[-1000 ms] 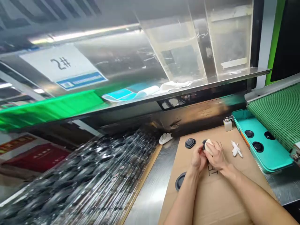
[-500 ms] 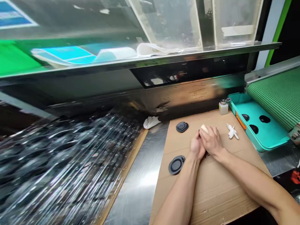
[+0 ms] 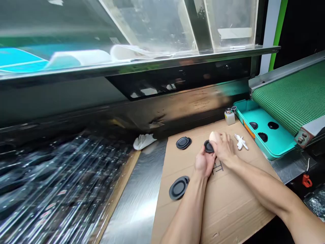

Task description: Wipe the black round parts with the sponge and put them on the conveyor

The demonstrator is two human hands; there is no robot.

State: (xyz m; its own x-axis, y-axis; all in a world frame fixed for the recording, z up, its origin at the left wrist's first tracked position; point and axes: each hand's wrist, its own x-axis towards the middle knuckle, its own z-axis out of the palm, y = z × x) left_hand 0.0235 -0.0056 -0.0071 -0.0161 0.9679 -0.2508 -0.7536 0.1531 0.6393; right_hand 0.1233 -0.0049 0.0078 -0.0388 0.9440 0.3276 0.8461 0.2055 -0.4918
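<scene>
My left hand (image 3: pixel 204 162) is curled around a round black rubber disc (image 3: pixel 208 146), holding it tilted just above the cardboard sheet (image 3: pixel 228 206). My right hand (image 3: pixel 223 147) grips a cream-coloured sponge pad (image 3: pixel 214 137) and presses it against the disc's upper edge. Part of the disc is hidden behind my fingers. Two similar black discs lie on the cardboard: a small stack (image 3: pixel 183 142) beyond my hands and a single one (image 3: pixel 179 187) by my left forearm. A crumpled white cloth (image 3: pixel 240 142) lies to the right of my right hand.
A small glass bottle with a metal pump top (image 3: pixel 229 116) stands behind the cardboard. To the right sits a teal tray with round recesses holding black discs (image 3: pixel 279 142), beside a green conveyor belt (image 3: pixel 291 95). Plastic-wrapped material (image 3: pixel 56 176) fills the left, past a steel surface (image 3: pixel 134 200).
The whole scene has shifted left in the picture as my head turned. My hands have moved slightly apart, showing more of the black disc beside the sponge pad.
</scene>
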